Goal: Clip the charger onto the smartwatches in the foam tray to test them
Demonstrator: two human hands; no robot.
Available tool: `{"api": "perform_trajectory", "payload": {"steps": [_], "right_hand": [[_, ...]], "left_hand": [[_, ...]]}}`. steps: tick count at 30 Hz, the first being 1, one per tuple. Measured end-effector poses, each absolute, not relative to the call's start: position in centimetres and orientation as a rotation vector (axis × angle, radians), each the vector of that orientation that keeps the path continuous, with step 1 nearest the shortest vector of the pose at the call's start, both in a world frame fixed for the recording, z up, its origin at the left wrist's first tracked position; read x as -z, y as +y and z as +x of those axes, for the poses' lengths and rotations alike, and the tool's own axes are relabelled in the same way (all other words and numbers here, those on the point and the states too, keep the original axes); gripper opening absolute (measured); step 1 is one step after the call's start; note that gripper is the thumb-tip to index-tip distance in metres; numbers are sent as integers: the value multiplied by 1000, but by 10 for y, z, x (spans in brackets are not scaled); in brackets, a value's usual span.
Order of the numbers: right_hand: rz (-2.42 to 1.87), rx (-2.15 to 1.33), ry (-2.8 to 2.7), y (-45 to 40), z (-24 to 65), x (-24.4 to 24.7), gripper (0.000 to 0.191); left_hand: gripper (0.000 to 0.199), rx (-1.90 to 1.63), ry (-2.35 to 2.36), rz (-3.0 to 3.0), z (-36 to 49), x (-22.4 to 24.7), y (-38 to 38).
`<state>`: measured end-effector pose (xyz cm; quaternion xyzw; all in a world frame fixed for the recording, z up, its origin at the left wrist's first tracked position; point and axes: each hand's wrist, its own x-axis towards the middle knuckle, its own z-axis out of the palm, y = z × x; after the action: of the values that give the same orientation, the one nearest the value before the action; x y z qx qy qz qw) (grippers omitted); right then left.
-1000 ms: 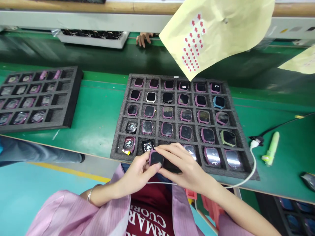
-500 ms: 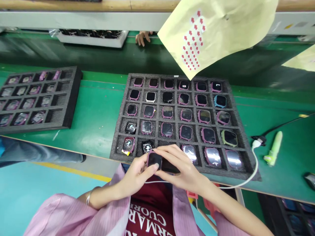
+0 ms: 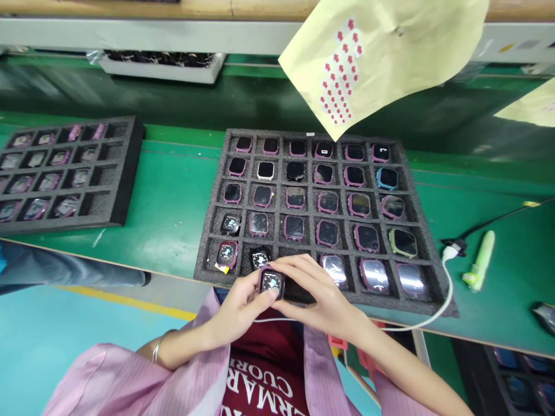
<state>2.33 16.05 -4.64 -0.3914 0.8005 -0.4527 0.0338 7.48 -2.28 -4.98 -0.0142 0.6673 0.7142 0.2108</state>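
A purple-framed smartwatch (image 3: 272, 281) is held between both hands over the front edge of the grey foam tray (image 3: 310, 299), its screen lit with a watch face. My left hand (image 3: 243, 300) grips it from the left side, thumb lying on the lower part of the screen. From the right, my right hand (image 3: 318, 289) closes its fingertips on the watch's top and right edges. Rows of watch cases sit in the tray's compartments, mostly purple with dark screens. Just left of the held one, a black watch (image 3: 259, 258) shows a lit face.
On the left stands another foam tray (image 3: 125, 173) of purple cases. A white cable (image 3: 446, 289) runs along the right side, near a light-green pen-like tool (image 3: 480, 263). Yellow paper with red arrows (image 3: 385, 63) hangs above. A white bin (image 3: 160, 72) sits at the back.
The held watch's screen has gone from dark to a lit face. Another person's hand at the back has left the view. My hands have barely moved.
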Motion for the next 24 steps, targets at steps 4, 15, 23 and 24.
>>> {"api": "perform_trajectory", "payload": {"steps": [4, 15, 23, 24], "right_hand": [[-1212, 1380, 2481, 161, 24, 46, 47], [-1199, 1339, 2509, 162, 26, 46, 46], [-1198, 1346, 2523, 161, 28, 46, 45], [-1198, 1341, 2527, 161, 28, 46, 45]], "left_hand": [[36, -1998, 1841, -31, 75, 50, -23], [38, -1984, 1861, -21, 76, 49, -22], [37, -1962, 1901, -26, 78, 50, -22], [37, -1962, 1905, -23, 78, 50, -21]]}}
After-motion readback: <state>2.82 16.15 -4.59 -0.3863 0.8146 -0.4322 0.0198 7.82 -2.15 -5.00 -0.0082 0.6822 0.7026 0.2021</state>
